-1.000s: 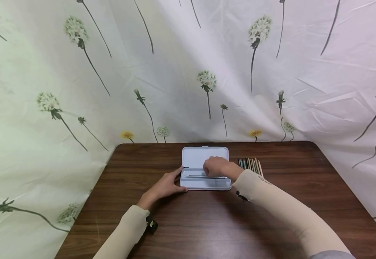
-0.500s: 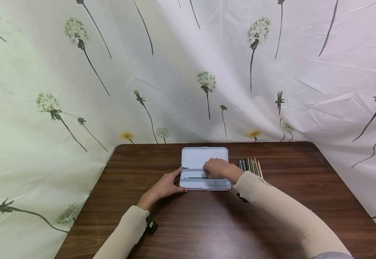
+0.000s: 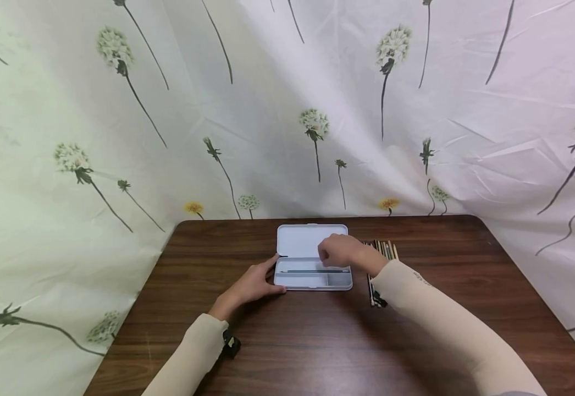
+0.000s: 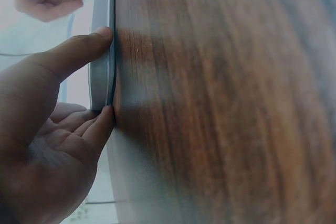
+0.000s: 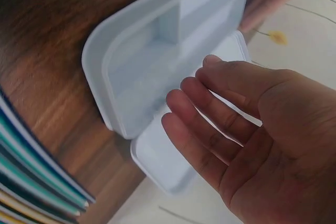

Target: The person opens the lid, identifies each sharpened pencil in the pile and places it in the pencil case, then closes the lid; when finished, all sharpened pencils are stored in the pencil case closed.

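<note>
head view: my left hand [image 3: 254, 284] pinches the case [image 3: 297, 242] near the desk's far edge [image 3: 233, 223], seemingly for steadiness; right hand [image 3: 340, 250] hovers loose.

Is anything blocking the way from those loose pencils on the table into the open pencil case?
Nothing visible does: the right wrist view shows only table between the loose pencils and the pencil case, whose lid is folded back. Only the right hand itself, holding nothing, hovers over the open case.
</note>
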The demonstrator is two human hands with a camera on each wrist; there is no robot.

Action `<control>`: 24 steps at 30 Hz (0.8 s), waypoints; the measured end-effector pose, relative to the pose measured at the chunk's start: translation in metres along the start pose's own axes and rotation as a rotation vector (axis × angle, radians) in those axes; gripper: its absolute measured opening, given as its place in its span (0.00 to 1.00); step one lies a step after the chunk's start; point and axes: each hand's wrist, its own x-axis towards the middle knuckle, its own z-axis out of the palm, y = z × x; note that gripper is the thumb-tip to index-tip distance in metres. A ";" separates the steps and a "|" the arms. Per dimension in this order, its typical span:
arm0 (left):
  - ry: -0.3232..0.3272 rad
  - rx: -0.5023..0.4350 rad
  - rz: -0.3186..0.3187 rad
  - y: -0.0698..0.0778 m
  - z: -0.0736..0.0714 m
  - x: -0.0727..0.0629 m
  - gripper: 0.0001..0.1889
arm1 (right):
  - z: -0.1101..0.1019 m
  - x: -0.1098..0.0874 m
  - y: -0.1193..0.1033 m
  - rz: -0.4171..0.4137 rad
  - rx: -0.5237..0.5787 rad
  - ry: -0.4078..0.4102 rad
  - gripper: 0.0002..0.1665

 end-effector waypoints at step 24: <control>0.006 0.025 0.014 -0.003 0.000 0.000 0.54 | -0.044 -0.091 0.065 0.086 0.093 0.126 0.03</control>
